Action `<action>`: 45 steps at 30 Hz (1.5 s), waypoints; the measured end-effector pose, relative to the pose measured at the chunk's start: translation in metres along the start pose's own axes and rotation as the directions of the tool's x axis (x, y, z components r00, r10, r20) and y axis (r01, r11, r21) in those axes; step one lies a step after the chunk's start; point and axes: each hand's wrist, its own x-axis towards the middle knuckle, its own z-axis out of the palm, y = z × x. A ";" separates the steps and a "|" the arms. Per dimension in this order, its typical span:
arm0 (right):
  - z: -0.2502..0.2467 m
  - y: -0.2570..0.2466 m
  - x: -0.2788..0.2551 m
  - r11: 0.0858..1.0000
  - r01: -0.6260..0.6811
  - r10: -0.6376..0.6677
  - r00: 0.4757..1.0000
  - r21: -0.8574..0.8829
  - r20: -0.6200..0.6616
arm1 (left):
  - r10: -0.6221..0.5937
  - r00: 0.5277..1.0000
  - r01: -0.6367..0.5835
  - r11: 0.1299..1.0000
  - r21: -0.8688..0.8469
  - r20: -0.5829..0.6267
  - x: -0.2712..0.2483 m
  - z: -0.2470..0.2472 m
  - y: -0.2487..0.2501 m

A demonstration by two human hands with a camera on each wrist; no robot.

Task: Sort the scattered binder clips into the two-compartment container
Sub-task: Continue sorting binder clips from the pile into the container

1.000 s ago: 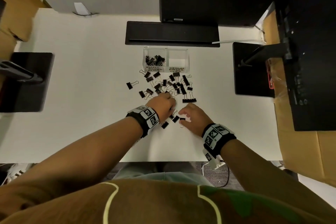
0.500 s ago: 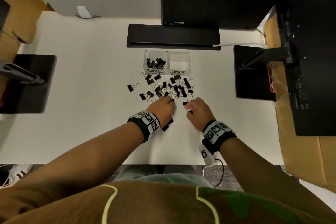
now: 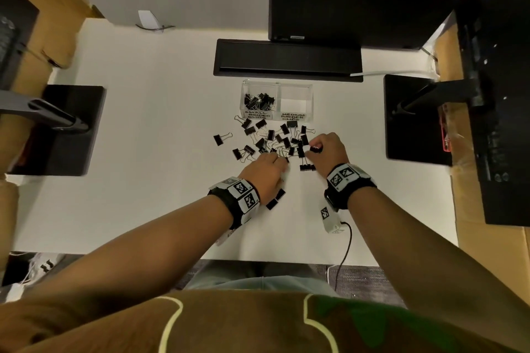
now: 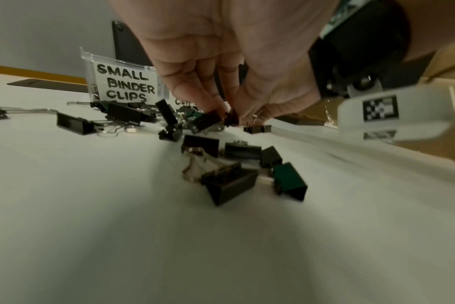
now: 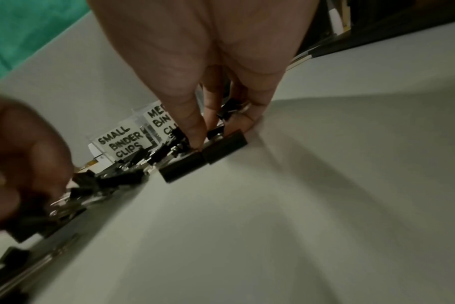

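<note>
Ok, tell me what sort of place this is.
Probably an office desk: a white tabletop carrying black monitor stands, a clear two-compartment container labelled for binder clips, and cardboard boxes alongside.

Right hand [image 3: 329, 152] now farther forward.

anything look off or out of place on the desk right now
Nothing damaged. The medium compartment of the container looks empty while the small compartment holds clips. Two clips lie apart from the pile, nearer the person, by the left hand.
</note>
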 end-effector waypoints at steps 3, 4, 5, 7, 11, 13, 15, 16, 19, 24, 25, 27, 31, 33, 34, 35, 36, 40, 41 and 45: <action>0.005 -0.002 -0.005 1.000 0.023 -0.023 1.000 -0.011 0.004 | -0.053 0.996 0.040 0.986 -0.159 -0.077 0.002 -0.013 0.001; 0.006 -0.004 -0.006 1.000 0.021 -0.021 1.000 -0.009 0.011 | -0.082 0.992 0.061 0.976 -0.209 -0.092 0.005 -0.019 0.001; 0.008 -0.005 -0.007 1.000 0.026 -0.026 1.000 -0.007 0.012 | -0.115 0.988 0.085 0.963 -0.257 -0.104 0.006 -0.025 0.001; 0.010 -0.010 -0.010 0.999 0.039 -0.039 0.999 -0.004 0.019 | -0.192 0.974 0.141 0.927 -0.347 -0.119 0.012 -0.036 0.000; 0.018 -0.011 -0.014 0.998 0.055 -0.054 0.998 -0.007 0.040 | -0.308 0.937 0.209 0.872 -0.442 -0.165 0.029 -0.051 -0.014; 0.019 -0.011 -0.018 0.998 0.057 -0.056 0.997 -0.013 0.057 | -0.337 0.922 0.228 0.870 -0.437 -0.190 0.042 -0.063 -0.022; 0.019 -0.012 -0.021 0.999 0.027 -0.026 0.998 -0.017 0.065 | -0.362 0.905 0.244 0.872 -0.425 -0.222 0.056 -0.077 -0.030; 0.020 -0.012 -0.022 1.000 0.018 -0.017 0.998 -0.018 0.061 | -0.379 0.894 0.256 0.870 -0.422 -0.238 0.063 -0.084 -0.034; 0.023 -0.014 -0.024 0.999 -0.034 0.033 0.998 0.026 0.054 | -0.418 0.869 0.292 0.865 -0.408 -0.265 0.081 -0.098 -0.045; 0.016 -0.021 -0.022 0.984 -0.104 0.096 0.993 0.146 0.062 | -0.430 0.874 0.322 0.861 -0.393 -0.227 0.092 -0.102 -0.054; 0.012 -0.026 -0.020 0.971 -0.119 0.110 0.992 0.209 0.053 | -0.427 0.876 0.322 0.863 -0.391 -0.222 0.091 -0.102 -0.055; 0.002 -0.040 -0.012 0.954 -0.097 0.087 0.995 0.283 0.046 | -0.422 0.878 0.312 0.863 -0.397 -0.228 0.086 -0.100 -0.057; -0.019 -0.087 0.018 0.933 0.068 -0.077 0.997 0.354 0.011 | -0.374 0.893 0.270 0.890 -0.368 -0.251 0.062 -0.086 -0.054; -0.021 -0.111 0.037 0.934 0.148 -0.144 0.989 0.327 -0.038 | -0.308 0.930 0.233 0.916 -0.325 -0.201 0.047 -0.071 -0.051; -0.019 -0.122 0.045 0.936 0.171 -0.165 0.985 0.308 -0.045 | -0.265 0.950 0.213 0.936 -0.281 -0.163 0.041 -0.062 -0.050; -0.015 -0.132 0.053 0.941 0.186 -0.183 0.982 0.282 -0.037 | -0.228 0.966 0.196 0.952 -0.233 -0.118 0.035 -0.053 -0.049; -0.013 -0.140 0.058 0.947 0.205 -0.206 0.978 0.246 -0.025 | -0.205 0.976 0.188 0.962 -0.196 -0.070 0.031 -0.045 -0.049; 0.004 -0.155 0.071 0.958 0.287 -0.287 0.956 0.015 0.061 | -0.247 0.968 0.251 0.955 -0.160 0.046 0.023 -0.029 -0.052; 0.007 -0.155 0.071 0.955 0.297 -0.296 0.952 -0.012 0.084 | -0.251 0.967 0.256 0.954 -0.156 0.053 0.022 -0.028 -0.053; 0.006 -0.146 0.064 0.946 0.325 -0.322 0.937 -0.003 0.136 | -0.237 0.971 0.240 0.950 -0.199 0.038 0.021 -0.026 -0.056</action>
